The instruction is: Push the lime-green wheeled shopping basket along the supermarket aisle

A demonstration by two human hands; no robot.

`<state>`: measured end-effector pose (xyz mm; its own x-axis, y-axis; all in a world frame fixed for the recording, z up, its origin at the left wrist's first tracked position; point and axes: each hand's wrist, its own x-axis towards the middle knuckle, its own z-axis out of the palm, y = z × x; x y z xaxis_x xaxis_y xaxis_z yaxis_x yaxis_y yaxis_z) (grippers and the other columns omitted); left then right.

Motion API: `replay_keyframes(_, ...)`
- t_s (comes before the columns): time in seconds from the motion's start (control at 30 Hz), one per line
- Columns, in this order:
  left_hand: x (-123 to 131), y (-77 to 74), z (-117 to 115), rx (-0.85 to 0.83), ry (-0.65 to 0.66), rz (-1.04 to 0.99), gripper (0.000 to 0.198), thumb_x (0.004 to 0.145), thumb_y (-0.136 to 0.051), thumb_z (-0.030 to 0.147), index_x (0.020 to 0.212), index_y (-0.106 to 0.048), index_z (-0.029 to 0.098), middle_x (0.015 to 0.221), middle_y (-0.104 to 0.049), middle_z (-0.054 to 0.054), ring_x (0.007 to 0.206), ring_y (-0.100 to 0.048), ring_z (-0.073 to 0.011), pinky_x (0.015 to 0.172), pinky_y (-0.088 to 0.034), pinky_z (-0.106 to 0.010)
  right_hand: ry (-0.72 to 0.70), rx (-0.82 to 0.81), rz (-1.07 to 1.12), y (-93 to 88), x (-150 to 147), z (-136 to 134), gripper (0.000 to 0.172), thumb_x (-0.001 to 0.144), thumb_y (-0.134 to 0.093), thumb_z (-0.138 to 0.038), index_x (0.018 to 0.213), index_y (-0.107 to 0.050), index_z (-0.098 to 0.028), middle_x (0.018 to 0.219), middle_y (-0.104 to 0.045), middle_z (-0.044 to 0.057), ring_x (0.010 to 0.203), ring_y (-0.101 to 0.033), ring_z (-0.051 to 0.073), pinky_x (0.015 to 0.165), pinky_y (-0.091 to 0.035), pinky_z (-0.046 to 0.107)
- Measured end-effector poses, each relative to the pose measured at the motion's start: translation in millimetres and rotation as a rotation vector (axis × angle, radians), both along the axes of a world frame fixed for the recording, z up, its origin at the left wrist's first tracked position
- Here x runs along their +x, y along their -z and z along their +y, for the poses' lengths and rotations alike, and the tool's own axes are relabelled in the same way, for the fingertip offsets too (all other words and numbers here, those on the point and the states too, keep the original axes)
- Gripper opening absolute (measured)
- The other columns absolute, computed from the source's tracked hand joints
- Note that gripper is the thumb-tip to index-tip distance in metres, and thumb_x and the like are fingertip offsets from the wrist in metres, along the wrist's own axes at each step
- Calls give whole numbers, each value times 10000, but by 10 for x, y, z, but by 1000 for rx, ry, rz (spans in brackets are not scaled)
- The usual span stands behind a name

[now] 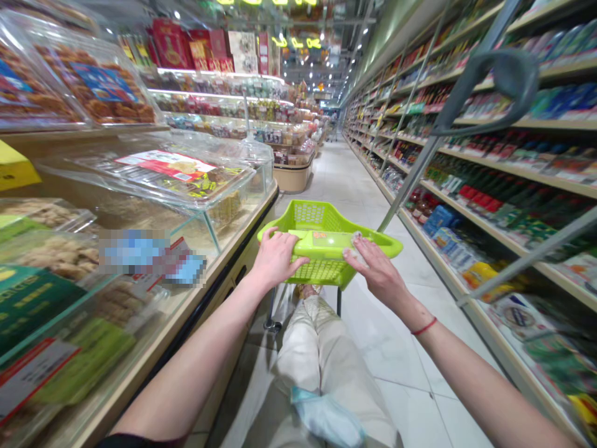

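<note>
Both hands are on the near rim of the green basket (321, 219), which stands in the aisle beside the glass counter (233, 208). The left hand (277, 256) is clenched around the rim. The right hand (377, 269) is laid over it, its grip unclear.

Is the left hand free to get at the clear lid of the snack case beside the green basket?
Probably yes: the left hand merely holds the green basket, and nothing blocks the clear lid.
</note>
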<state>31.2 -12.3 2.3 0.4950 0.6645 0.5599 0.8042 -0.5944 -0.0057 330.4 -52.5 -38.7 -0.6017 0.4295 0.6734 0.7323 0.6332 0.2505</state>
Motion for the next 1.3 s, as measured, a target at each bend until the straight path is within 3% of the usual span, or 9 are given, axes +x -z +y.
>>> replay_keyframes(0.17, -4, -9, 0, -3, -11, 11, 331, 859, -624, 422, 1090, -595, 186, 1023, -711, -80, 980, -625, -268, 1083, -312, -476, -36, -24, 8, -13, -12, 14, 688, 911, -299, 44, 1548, -299, -219, 1550, -405, 131, 1474, -284, 265, 1155, -387, 538)
replay_keyframes(0.4, 6, 5, 13, 4, -9, 10, 319, 829, -636, 387, 1074, -593, 187, 1004, -706, -75, 977, -624, -265, 1082, -316, -474, -146, 19, -143, -233, -659, 152, 494, 959, -450, -86, 1448, -472, -150, 1492, -492, 116, 1474, -291, 260, 1172, -386, 475)
replay_keyframes(0.6, 16, 32, 18, 24, -26, 31, 192, 727, -603, 187, 919, -596, 183, 891, -691, -62, 911, -626, -247, 1094, -311, -452, -231, 83, -280, -206, -1021, 282, 405, 968, -460, -124, 1361, -559, -123, 1430, -568, 96, 1442, -361, 267, 1194, -351, 502)
replay_keyframes(0.73, 8, 21, 14, 13, -13, 14, 220, 763, -631, 275, 962, -605, 186, 930, -698, -69, 934, -628, -254, 1109, -299, -468, -215, 51, -316, -265, -902, 247, 467, 967, -420, -103, 1428, -488, -137, 1490, -504, 79, 1449, -351, 249, 1207, -334, 477)
replay_keyframes(0.87, 1, 1, 8, -1, -7, -7, 387, 767, -689, 394, 1085, -606, 188, 1014, -707, -77, 978, -627, -269, 1113, -294, -489, -193, -37, -293, -314, -451, 126, 591, 935, -421, -46, 1515, -359, -142, 1511, -476, 81, 1489, -253, 250, 1199, -353, 476)
replay_keyframes(1.07, -2, -2, 19, -6, -7, 3, 436, 760, -716, 435, 1101, -609, 184, 1036, -710, -82, 986, -629, -274, 1114, -294, -492, -106, -40, -165, -114, 267, 32, 686, 897, -332, 30, 1548, -291, -182, 1483, -507, 110, 1473, -300, 248, 1158, -403, 494)
replay_keyframes(1.17, 6, 4, 25, -3, -11, 7, 449, 755, -723, 443, 1100, -607, 181, 1040, -708, -86, 988, -626, -277, 1111, -296, -492, -82, -3, -117, -56, 273, 38, 678, 896, -329, 36, 1540, -318, -178, 1459, -533, 116, 1459, -334, 242, 1159, -403, 479)
replay_keyframes(1.3, 13, 12, 23, 4, -9, 1, 426, 757, -721, 434, 1085, -607, 187, 1008, -707, -80, 978, -624, -275, 1111, -294, -492, -105, -19, -138, -173, -156, 92, 600, 925, -357, 0, 1509, -376, -137, 1487, -500, 121, 1458, -335, 235, 1179, -380, 459)
